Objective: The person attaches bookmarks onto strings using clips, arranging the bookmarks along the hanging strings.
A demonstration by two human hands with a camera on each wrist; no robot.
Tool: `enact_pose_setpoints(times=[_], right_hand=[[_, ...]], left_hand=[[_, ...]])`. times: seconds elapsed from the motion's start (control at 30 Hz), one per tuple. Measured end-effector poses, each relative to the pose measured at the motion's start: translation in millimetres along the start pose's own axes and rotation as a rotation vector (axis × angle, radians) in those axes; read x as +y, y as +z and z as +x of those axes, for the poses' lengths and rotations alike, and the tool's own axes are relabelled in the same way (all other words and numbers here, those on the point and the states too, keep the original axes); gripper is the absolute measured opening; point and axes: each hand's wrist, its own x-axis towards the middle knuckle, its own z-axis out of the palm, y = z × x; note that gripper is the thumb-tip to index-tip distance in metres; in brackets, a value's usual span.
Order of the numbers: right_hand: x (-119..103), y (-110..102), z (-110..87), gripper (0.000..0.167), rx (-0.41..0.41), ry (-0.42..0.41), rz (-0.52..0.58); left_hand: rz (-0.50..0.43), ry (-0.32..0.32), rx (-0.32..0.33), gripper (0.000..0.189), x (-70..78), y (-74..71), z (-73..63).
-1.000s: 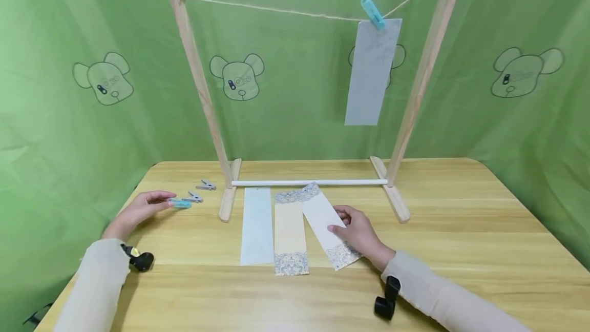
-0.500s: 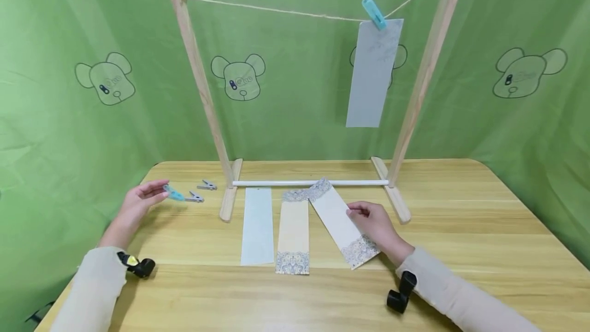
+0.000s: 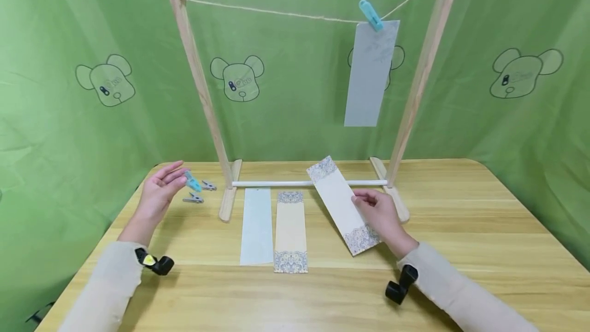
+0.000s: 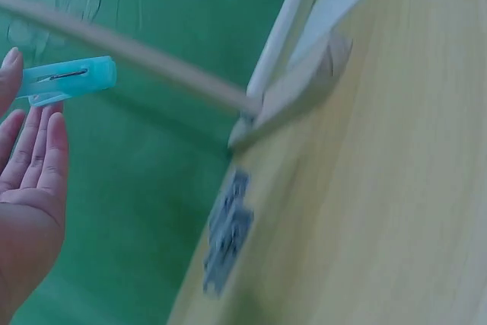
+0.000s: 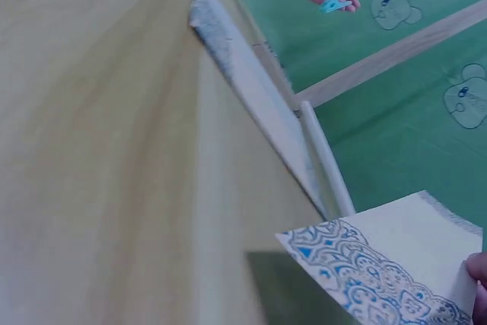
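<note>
My left hand (image 3: 159, 193) pinches a light blue clothespin (image 3: 192, 182) between thumb and fingers, raised over the table's left side. In the left wrist view the clothespin (image 4: 72, 78) points away from the fingertips. My right hand (image 3: 379, 215) grips the right edge of a white bookmark-like paper strip (image 3: 340, 199) with blue lace-pattern ends. The strip is tilted and lifted off the table; its shadow shows below in the right wrist view. On the table lie a cream strip (image 3: 291, 229) with similar patterned ends and a pale blue strip (image 3: 257, 227). Two grey clothespins (image 3: 193, 198) lie near my left hand.
A wooden frame (image 3: 203, 86) stands at the back of the table (image 3: 221, 301), a sagging string (image 3: 267, 11) tied between its posts. A grey-white strip (image 3: 371, 76) hangs from the string by another blue clothespin (image 3: 371, 15). A white bar (image 3: 286, 184) joins the frame's feet.
My left hand has picked the blue clothespin up from beside the grey ones and raised it. My right hand has lifted the white strip off the cream one, moving it right and up.
</note>
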Motion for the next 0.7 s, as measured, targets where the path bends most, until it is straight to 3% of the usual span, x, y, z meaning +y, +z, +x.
enact_pose_setpoints(times=[0.23,0.5,0.7], right_hand=[[-19.7,-0.1,11.7,0.026,0.041,0.042,0.131],[-41.4,3.7,31.9,0.031,0.017,0.045,0.272],[-52.3,6.2,45.7,0.031,0.033,0.037,0.323]], left_hand=[[0.054,0.002,-0.045,0.038,-10.2,32.0,5.5],[0.241,-0.003,-0.085,0.035,-12.8,61.3,14.4],[0.227,0.005,-0.083,0.036,-7.5,89.7,23.8]])
